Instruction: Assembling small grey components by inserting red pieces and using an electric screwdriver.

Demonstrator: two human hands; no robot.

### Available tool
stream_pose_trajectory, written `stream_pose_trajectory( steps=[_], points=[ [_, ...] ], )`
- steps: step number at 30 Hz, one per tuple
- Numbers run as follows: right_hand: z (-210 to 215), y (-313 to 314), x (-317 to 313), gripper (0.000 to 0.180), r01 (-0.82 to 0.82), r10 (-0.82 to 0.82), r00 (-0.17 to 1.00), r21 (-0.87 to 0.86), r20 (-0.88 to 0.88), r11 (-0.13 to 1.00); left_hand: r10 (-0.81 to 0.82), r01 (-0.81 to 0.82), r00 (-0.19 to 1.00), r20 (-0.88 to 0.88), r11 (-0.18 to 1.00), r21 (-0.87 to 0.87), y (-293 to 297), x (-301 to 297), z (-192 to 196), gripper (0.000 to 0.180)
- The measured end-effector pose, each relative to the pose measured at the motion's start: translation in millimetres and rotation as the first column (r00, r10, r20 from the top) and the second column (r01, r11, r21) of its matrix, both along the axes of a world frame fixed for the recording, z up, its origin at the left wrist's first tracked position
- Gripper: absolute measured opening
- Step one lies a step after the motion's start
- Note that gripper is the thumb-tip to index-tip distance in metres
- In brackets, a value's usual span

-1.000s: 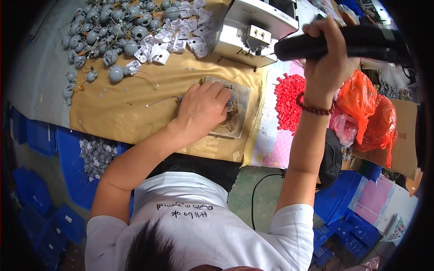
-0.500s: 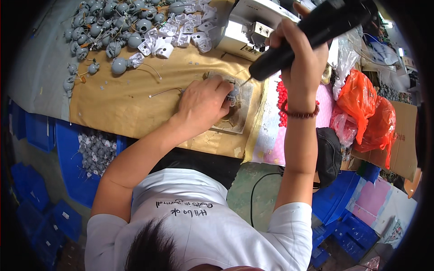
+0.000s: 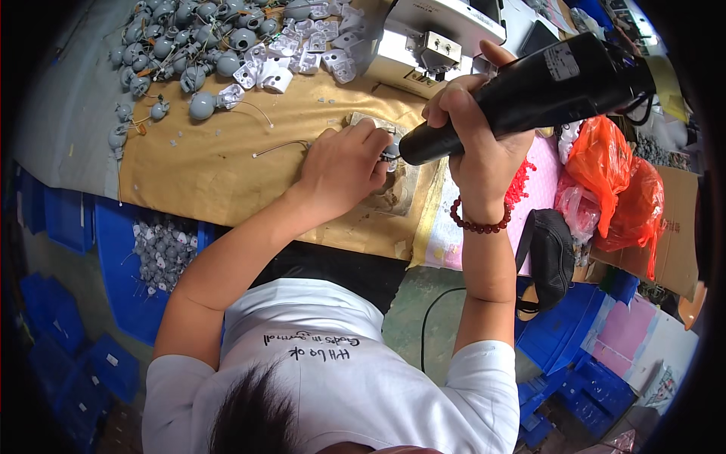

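A black electric screwdriver (image 3: 522, 94) lies in the grip of my right hand (image 3: 484, 144), tilted so its tip end points left and down. That tip meets a small grey round part (image 3: 392, 149), which my left hand (image 3: 344, 166) pinches against a flat worn block (image 3: 404, 181) on the bench. The part is a grey ball-shaped housing with a wire (image 3: 280, 147) trailing out to the left. My left fingers cover most of it. The exact contact of the bit is hard to make out.
Grey ball housings (image 3: 203, 106) and white plastic brackets (image 3: 274, 77) are heaped at the back left. A white metal machine (image 3: 408, 57) stands behind my hands. Small red pieces (image 3: 520, 181) lie right, near orange bags (image 3: 597, 159). A blue bin (image 3: 125, 265) of parts sits below the bench edge.
My right hand has brought the screwdriver down and left, from hovering beside the grey part to its tip meeting it. My left hand has stayed nearly still.
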State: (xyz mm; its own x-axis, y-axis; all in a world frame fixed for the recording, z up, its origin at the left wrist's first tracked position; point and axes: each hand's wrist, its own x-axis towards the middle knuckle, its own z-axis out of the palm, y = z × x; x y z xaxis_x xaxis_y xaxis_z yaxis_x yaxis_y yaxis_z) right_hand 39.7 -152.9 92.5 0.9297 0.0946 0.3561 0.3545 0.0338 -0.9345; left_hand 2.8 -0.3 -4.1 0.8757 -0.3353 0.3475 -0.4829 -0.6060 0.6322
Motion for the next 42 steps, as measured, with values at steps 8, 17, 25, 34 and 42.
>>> stream_pose_trajectory(
  steps=[8, 17, 25, 34, 42],
  points=[
    [-6.8, -3.3, -3.3, 0.059, -0.006, 0.016, 0.994, -0.093, 0.112, 0.996, -0.021, 0.023, 0.997, 0.071, 1.000, -0.020, 1.0, 1.2, -7.4, 0.036],
    [-2.7, 1.2, -5.7, 0.061, -0.020, 0.020, 0.999, 0.003, 0.041, 1.000, -0.024, 0.024, 0.998, 0.049, 1.000, -0.001, 1.7, 1.7, -7.8, 0.036],
    [-5.4, -1.7, -4.2, 0.060, -0.030, 0.034, 0.998, -0.060, 0.062, 0.998, -0.023, 0.023, 0.999, 0.046, 1.000, -0.006, 2.0, 1.6, -7.7, 0.035],
    [-34.2, -4.4, -12.2, 0.046, -0.175, 0.154, 0.976, 0.130, 0.157, 0.976, -0.077, 0.076, 0.996, -0.044, 0.997, -0.033, 4.9, 6.7, 1.1, 0.031],
    [-46.0, -7.9, -18.1, 0.043, -0.185, 0.162, 0.976, 0.153, 0.147, 0.971, -0.074, 0.072, 0.993, -0.097, 0.997, -0.023, 3.9, 6.5, 3.8, 0.029]
  ],
)
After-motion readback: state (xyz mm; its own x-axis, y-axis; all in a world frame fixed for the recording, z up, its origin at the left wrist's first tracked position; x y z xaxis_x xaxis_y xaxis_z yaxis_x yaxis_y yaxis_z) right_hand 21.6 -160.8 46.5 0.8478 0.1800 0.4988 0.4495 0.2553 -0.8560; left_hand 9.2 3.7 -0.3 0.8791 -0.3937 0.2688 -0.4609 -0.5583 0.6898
